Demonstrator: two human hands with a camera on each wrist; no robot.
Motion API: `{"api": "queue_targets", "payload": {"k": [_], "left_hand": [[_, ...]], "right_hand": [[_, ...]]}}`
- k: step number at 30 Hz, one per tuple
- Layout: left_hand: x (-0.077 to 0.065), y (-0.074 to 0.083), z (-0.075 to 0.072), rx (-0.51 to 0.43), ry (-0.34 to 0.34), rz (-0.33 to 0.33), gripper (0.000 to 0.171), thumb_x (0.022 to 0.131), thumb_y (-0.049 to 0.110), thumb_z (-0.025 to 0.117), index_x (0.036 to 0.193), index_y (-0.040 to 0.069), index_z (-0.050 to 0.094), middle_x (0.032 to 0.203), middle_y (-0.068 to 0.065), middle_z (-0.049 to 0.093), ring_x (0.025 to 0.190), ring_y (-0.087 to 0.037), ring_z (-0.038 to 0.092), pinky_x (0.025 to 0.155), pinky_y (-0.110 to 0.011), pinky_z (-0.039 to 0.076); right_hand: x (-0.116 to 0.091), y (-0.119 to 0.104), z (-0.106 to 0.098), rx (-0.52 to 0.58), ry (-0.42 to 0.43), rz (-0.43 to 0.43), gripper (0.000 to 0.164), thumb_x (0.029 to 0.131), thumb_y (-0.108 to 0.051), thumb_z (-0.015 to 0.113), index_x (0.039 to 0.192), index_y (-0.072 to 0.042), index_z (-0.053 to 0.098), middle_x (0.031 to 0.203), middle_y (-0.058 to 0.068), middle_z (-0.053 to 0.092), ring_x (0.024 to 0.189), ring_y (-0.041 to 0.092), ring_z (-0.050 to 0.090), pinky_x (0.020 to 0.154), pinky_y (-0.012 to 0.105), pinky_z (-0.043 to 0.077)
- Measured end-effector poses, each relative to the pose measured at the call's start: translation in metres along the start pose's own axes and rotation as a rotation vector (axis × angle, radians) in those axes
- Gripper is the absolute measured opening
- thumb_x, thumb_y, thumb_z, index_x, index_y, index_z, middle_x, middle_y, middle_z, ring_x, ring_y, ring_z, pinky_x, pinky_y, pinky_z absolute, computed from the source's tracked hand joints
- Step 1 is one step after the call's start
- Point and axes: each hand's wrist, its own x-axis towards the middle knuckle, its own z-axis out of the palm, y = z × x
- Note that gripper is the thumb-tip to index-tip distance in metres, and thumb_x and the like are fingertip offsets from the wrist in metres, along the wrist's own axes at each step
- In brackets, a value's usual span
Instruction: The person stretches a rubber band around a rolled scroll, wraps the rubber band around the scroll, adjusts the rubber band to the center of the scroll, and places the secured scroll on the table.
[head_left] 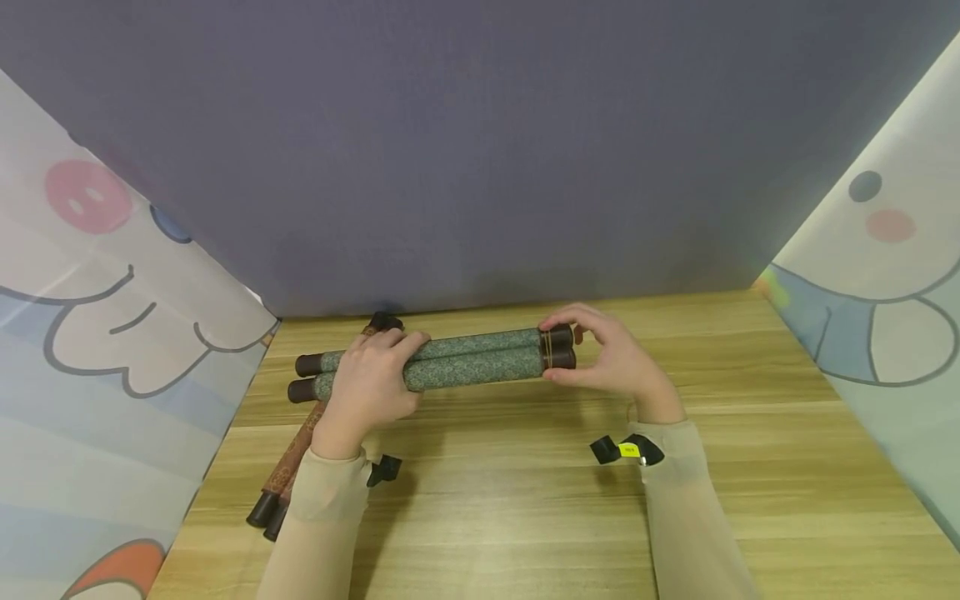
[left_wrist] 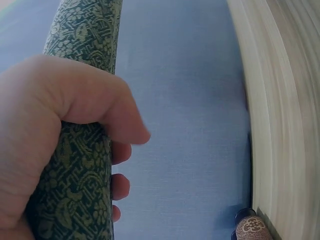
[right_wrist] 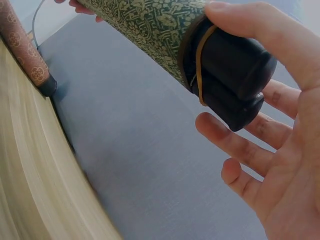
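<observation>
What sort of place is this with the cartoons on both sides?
Probably a little booth set up for tabletop work, though I can't tell which building. There's a wood-grain table against a plain grey wall, with cartoon-printed panels on both sides.

Wood-grain table (head_left: 510,508), grey panel (head_left: 495,150) upright along its far edge. Left side panel (head_left: 45,433) has a pale cartoon print with pink snout (head_left: 87,197); right side panel (head_left: 817,242) another, pink-cheeked. Reddish-brown patterned rolls (head_left: 287,467), dark-ended, lie slanted on the table's left part.
</observation>
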Motion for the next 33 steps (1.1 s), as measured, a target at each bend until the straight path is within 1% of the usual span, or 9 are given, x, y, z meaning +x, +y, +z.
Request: {"api": "queue_targets", "payload": {"k": [4,13,16,21,23,27,29,31,33], "left_hand": [[-0.0009,-0.0017,0.0011,-0.006,-0.008,-0.001,0.083,0.065,0.021,0.1,0.142,0.017,0.07,0.129,-0.017,0.074,0.119,-0.046,0.069,0.108,-0.071,0.048],[-0.0013,-0.0041,0.0031,-0.015,0.028,0.025,0.092,0.06,0.034,0.109,0.141,0.016,0.07,0.124,-0.014,0.074,0.115,-0.043,0.069,0.108,-0.067,0.05],[-0.0016,-0.0035,0.004,-0.013,0.032,0.02,0.092,0.059,0.034,0.109,0.14,0.016,0.071,0.123,-0.014,0.074,0.114,-0.044,0.07,0.109,-0.068,0.049],[-0.0011,-0.0017,0.0053,0.003,0.037,0.03,0.09,0.059,0.035,0.11,0.139,0.016,0.071,0.119,-0.012,0.074,0.112,-0.043,0.07,0.107,-0.065,0.051],[-0.0005,-0.001,0.006,0.008,0.039,0.035,0.091,0.059,0.036,0.11,0.138,0.016,0.071,0.118,-0.012,0.074,0.111,-0.042,0.07,0.106,-0.064,0.052],[0.0007,-0.0002,0.0063,0.006,0.043,0.039,0.091,0.058,0.036,0.11,0.138,0.015,0.072,0.119,-0.012,0.074,0.111,-0.042,0.07,0.105,-0.064,0.052],[0.0014,0.0,0.0062,0.003,0.041,0.039,0.091,0.058,0.034,0.11,0.138,0.015,0.072,0.119,-0.013,0.074,0.111,-0.042,0.07,0.105,-0.064,0.052],[0.0021,0.0001,0.0064,0.003,0.034,0.038,0.091,0.058,0.034,0.11,0.139,0.015,0.072,0.121,-0.013,0.074,0.112,-0.042,0.07,0.107,-0.066,0.051],[0.0029,0.0003,0.0068,0.009,0.029,0.04,0.091,0.058,0.033,0.11,0.139,0.016,0.072,0.12,-0.013,0.074,0.112,-0.042,0.07,0.108,-0.067,0.05]], "right_hand": [[-0.0003,0.0005,0.0001,-0.016,-0.005,-0.007,0.063,0.074,-0.016,0.103,0.13,-0.017,0.073,0.132,0.002,0.073,0.111,0.019,0.061,0.087,0.04,0.049],[-0.0008,0.0012,-0.0017,-0.041,-0.006,0.024,0.064,0.072,-0.017,0.104,0.127,-0.016,0.07,0.13,0.002,0.071,0.113,0.022,0.06,0.087,0.046,0.05],[-0.0015,0.0006,-0.0024,-0.051,0.001,0.042,0.066,0.071,-0.019,0.105,0.127,-0.015,0.07,0.131,0.004,0.07,0.115,0.021,0.06,0.088,0.042,0.049],[-0.0041,0.0017,-0.0032,-0.086,0.009,0.059,0.067,0.068,-0.021,0.107,0.126,-0.017,0.073,0.132,0.001,0.071,0.114,0.016,0.06,0.086,0.034,0.046],[-0.0046,0.0035,-0.0034,-0.098,-0.002,0.05,0.067,0.07,-0.022,0.106,0.128,-0.018,0.074,0.133,-0.002,0.072,0.115,0.015,0.061,0.086,0.033,0.047],[-0.0049,0.0053,-0.0035,-0.105,-0.02,0.033,0.069,0.072,-0.024,0.106,0.133,-0.021,0.075,0.137,0.001,0.072,0.116,0.013,0.061,0.086,0.032,0.047],[-0.0051,0.0039,-0.0046,-0.098,-0.025,0.046,0.068,0.072,-0.024,0.105,0.133,-0.021,0.075,0.138,0.002,0.072,0.116,0.013,0.061,0.086,0.032,0.046],[-0.0057,0.002,-0.0069,-0.098,-0.035,0.049,0.065,0.075,-0.022,0.103,0.133,-0.021,0.075,0.138,0.004,0.072,0.117,0.014,0.061,0.086,0.033,0.047],[-0.0064,0.0,-0.0098,-0.101,-0.049,0.041,0.056,0.081,-0.017,0.098,0.133,-0.018,0.075,0.137,0.005,0.073,0.118,0.016,0.062,0.086,0.034,0.049]]}}
